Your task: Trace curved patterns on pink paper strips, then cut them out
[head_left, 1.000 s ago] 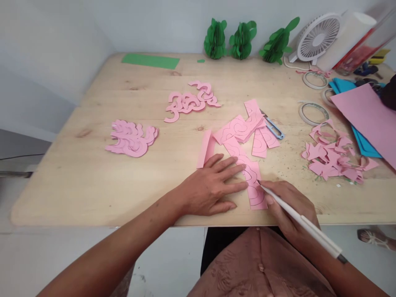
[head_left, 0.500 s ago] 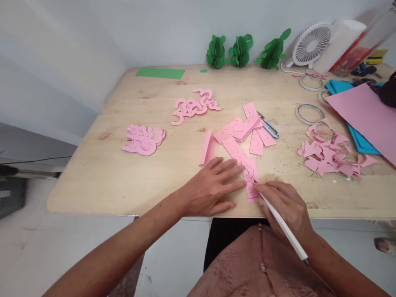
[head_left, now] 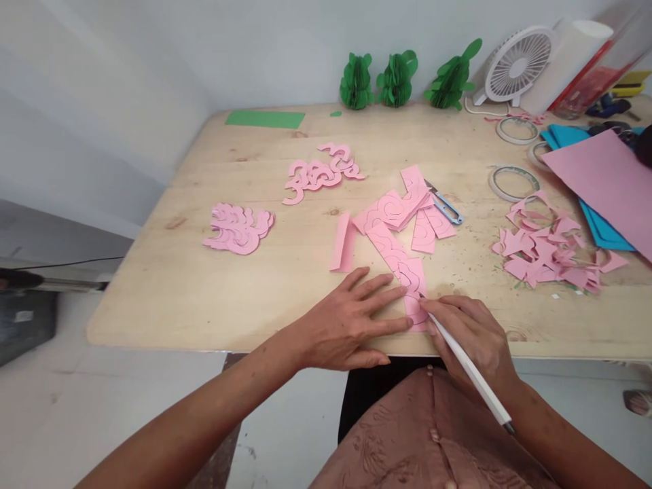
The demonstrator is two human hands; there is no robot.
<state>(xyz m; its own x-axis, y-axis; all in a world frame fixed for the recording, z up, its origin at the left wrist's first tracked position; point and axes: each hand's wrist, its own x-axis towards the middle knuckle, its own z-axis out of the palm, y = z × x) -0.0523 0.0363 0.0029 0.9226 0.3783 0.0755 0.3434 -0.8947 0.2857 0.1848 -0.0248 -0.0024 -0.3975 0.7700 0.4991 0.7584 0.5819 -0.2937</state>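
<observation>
One diagonal pen (head_left: 471,371), tip forward-left

Your slim white pen (head_left: 471,367) is dark at both ends. The near flat pink paper strip (head_left: 415,277) carries dark curved lines. Your buttoned shirt (head_left: 387,441) is dusty brownish pink with a raised, self-coloured pattern. The wooden tabletop (head_left: 168,292) before you is pale tan with brown knots. On the far side, note three green layered-paper figures (head_left: 396,81); at far right, a round white fan (head_left: 518,66).
</observation>
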